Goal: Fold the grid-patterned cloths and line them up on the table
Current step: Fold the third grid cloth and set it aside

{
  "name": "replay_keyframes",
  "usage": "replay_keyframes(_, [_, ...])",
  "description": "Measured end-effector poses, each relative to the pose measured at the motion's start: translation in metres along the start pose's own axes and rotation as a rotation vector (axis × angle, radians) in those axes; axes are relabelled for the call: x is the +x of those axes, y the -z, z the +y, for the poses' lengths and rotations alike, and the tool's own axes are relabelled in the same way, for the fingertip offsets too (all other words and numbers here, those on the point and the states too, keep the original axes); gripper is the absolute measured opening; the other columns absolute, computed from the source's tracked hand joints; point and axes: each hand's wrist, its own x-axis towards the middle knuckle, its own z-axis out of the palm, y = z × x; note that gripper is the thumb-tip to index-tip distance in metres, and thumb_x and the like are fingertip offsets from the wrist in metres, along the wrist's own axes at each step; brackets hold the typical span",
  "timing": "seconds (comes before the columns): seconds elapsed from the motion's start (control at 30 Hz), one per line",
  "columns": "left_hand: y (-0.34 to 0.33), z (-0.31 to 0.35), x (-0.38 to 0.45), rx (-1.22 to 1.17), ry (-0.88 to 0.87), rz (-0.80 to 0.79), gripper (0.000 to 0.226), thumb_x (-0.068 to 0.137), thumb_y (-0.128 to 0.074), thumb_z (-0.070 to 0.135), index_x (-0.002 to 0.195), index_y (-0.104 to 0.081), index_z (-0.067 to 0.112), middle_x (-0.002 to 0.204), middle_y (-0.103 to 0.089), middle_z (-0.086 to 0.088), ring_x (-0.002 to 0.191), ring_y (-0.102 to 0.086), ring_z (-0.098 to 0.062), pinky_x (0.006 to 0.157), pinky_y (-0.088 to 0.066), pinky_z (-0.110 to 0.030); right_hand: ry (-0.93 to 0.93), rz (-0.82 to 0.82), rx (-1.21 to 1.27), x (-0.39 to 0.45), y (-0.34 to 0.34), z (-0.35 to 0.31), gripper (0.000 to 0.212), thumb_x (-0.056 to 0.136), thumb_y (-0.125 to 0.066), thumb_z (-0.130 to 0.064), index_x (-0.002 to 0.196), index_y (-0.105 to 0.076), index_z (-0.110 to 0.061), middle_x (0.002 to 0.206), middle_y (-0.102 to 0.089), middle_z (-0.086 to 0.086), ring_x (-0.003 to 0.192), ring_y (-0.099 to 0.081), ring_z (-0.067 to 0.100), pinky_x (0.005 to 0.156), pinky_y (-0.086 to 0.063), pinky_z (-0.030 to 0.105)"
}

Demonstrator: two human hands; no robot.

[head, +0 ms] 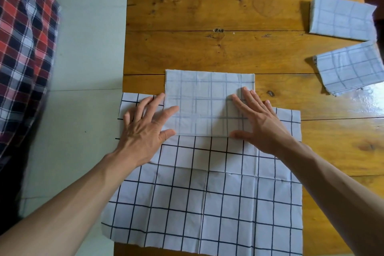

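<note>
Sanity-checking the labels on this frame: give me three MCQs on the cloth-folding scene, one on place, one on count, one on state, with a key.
1. Where do the already folded cloths lie?
A. far right of the table
B. near left corner
C. on the floor

2. How many grid-patterned cloths show in all?
A. two
B. four
C. six

3. How do the hands meet the folded cloth in the middle?
A. both pinch a corner and lift it
B. both lie flat, fingers straight, at its side edges
C. neither touches it

Key:
1 A, two folded cloths sit at the right edge of the wooden table.
2 B, those two, the middle folded cloth and the unfolded cloth under it.
3 B, left hand and right hand press with straight fingers.
</note>
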Motion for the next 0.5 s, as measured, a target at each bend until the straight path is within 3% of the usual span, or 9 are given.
replay_keyframes(0.17, [0.007,-0.005,-0.001,0.034,-0.009,-0.04,0.059,0.096,-0.047,0.05,0.147,-0.019,0.055,0.166,-0.003,0.009,0.149,-0.002,-0.019,0.107,-0.023,-0.054,-0.006,0.0,0.009,0.0,0.0,0.0,0.105,0.079,-0.067,-0.056,0.154,0.004,-0.038,0.161,0.02,-0.006,0.148,0.02,0.013,0.122,0.006,0.042])
replay_keyframes(0.5, [0.036,-0.004,0.003,0.018,0.026,-0.258,0.067,0.102,-0.046,0.033,0.149,-0.006,0.058,0.162,0.019,0.014,0.145,0.015,-0.012,0.115,-0.01,-0.047,-0.015,0.003,0.015,-0.001,0.001,-0.002,0.104,0.081,-0.067,-0.056,0.153,0.006,-0.039,0.161,0.021,-0.007,0.147,0.022,0.011,0.122,0.008,0.041])
